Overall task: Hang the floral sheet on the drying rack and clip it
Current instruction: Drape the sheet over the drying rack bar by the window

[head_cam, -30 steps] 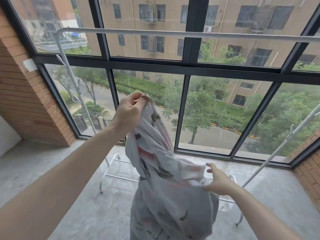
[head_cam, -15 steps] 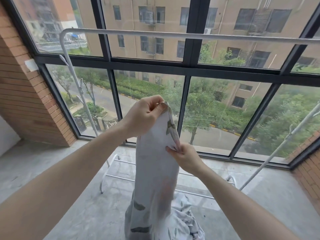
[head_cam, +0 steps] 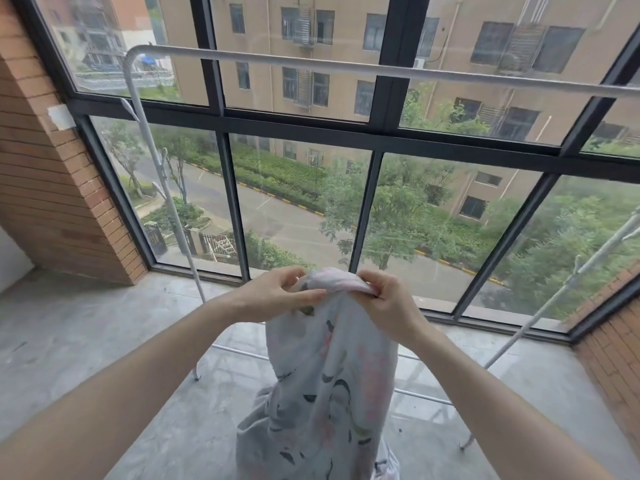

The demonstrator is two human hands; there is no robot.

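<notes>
Just both hands [head_cam: 277, 294] pinching unlabelled floral sheet [head_cam: 329, 375].

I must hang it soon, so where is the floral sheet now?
The pale floral cotton sheet hangs at lower centre of the head view, pinched by both hands, left hand and right hand, below the white metal rack bar.

Brick walls [head_cam: 52, 188], concrete floor [head_cam: 86, 334], big windows [head_cam: 298, 209]

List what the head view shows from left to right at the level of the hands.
Brick wall → drying rack's left upright → left hand → gathered top edge of the floral sheet → right hand → rack's slanted right upright → brick wall on the right.
</notes>
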